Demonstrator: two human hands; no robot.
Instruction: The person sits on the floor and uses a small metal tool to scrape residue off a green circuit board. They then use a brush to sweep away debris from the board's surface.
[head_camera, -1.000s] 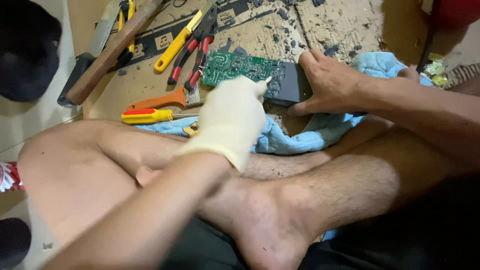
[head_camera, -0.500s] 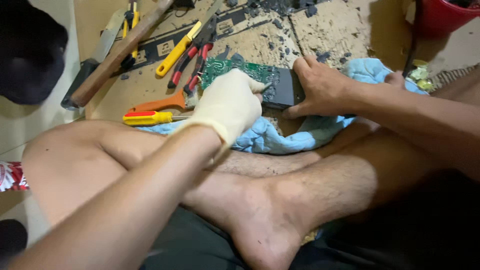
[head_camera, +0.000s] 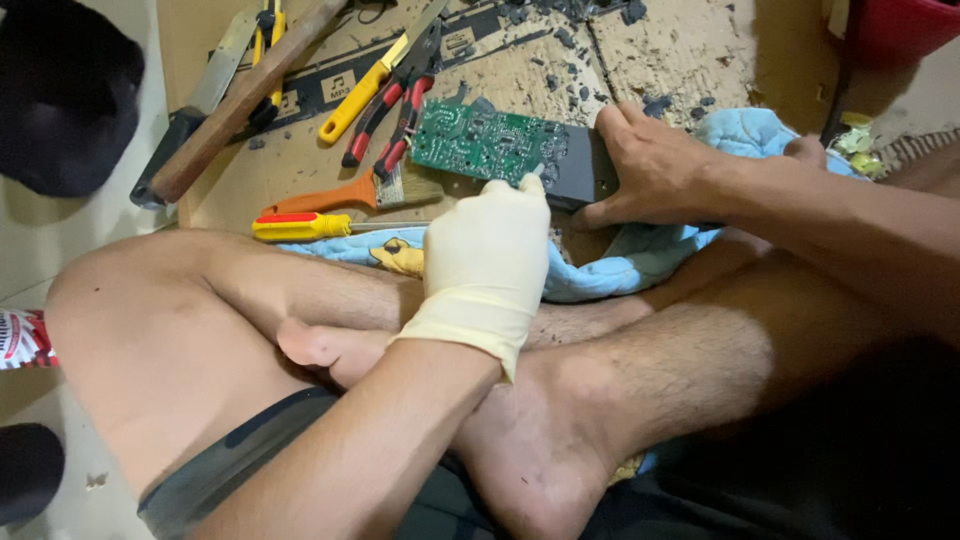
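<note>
Far left edge of the brown cardboard sheet (head_camera: 300, 170) on the floor: a long wooden handle (head_camera: 240, 100) lying diagonally, a flat grey metal blade (head_camera: 215, 75) beside it, both running off the sheet's left edge.

Next along: yellow-handled tool (head_camera: 360, 100) and red-and-black-handled pliers (head_camera: 395, 120), side by side, angled toward the top edge. Below them an orange-handled paintbrush (head_camera: 340, 195), bristles pointing right. Just under that, a yellow-and-red-handled screwdriver (head_camera: 310, 226), shaft pointing right, lying at the sheet's near edge, touching the light blue cloth (head_camera: 600, 275).

My left hand (head_camera: 490, 265), in a cream latex glove, is over the cloth at the near edge. Fingers curled together; the tips are at the lower edge of the green printed circuit board (head_camera: 480, 145). I can't tell whether they pinch anything: there's a small pale tip at the fingertips, too small to identify.

Board sits mid-sheet, solder side up, attached to a dark grey flat casing (head_camera: 578, 170) on its right end.

My right hand (head_camera: 650, 165), bare, is pressed down on the casing, fingers spread over its right end, thumb against its near edge.

Dark debris chips (head_camera: 560, 40) are scattered toward the sheet's top edge. Red container (head_camera: 900, 30) at the top right corner, partly out of view.
</note>
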